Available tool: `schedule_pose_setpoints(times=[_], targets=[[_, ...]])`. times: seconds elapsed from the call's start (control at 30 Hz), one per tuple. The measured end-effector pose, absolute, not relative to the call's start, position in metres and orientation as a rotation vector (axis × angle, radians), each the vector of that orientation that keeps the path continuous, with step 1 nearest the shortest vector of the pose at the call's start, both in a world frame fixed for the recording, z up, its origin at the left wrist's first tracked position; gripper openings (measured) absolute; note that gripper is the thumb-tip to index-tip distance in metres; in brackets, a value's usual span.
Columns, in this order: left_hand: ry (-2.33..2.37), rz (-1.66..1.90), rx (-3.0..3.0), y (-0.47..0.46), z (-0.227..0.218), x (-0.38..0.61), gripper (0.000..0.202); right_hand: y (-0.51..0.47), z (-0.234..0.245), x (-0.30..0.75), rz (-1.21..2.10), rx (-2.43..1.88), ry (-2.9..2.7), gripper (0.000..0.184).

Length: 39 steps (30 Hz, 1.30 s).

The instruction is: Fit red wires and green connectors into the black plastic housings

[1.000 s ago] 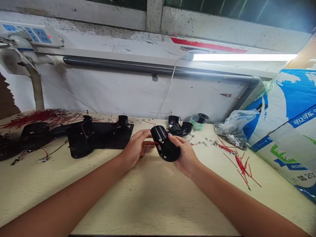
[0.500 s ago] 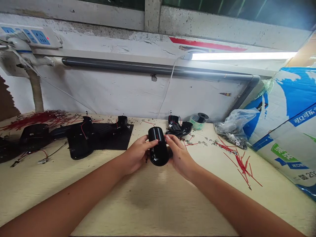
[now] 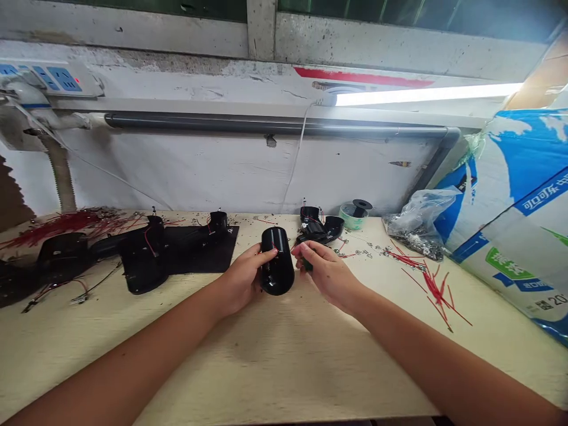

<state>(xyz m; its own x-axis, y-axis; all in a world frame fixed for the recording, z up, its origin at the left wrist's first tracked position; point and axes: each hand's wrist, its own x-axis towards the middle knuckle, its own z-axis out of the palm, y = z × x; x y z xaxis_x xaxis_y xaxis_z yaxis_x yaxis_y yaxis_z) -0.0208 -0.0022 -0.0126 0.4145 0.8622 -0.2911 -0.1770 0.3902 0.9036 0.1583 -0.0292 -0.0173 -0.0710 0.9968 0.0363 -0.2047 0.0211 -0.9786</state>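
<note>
My left hand (image 3: 247, 271) is wrapped round the side of a glossy black plastic housing (image 3: 277, 272), cylindrical with a rounded near end, its thumb on top beside a bit of red wire. Just right of the housing and apart from it, my right hand (image 3: 323, 267) has its fingers closed. A small dark greenish thing shows between those fingers, too hidden to name. Behind the hands lies a black part (image 3: 320, 228) with thin wires sticking up.
More black housings (image 3: 141, 263) with wires lie at left, some on a black mat (image 3: 226, 254). Red wires (image 3: 437, 290) and metal bits spread at right, near a plastic bag (image 3: 421, 225), a tape roll (image 3: 352, 218) and a blue-white box (image 3: 519, 236). Another red wire heap (image 3: 66, 225) sits far left.
My right hand has come off the housing's right side and now pinches a small dark thing beside it. The left hand keeps its hold. The view has shifted slightly.
</note>
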Motion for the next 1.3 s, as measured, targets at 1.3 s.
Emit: schedule_pose_setpoints(times=[1.3], targets=[[0.846, 0.757, 1.086, -0.005, -0.018, -0.019, 0.034, -0.032, -0.030, 0.150, 1.067, -1.024, -1.200, 0.030]])
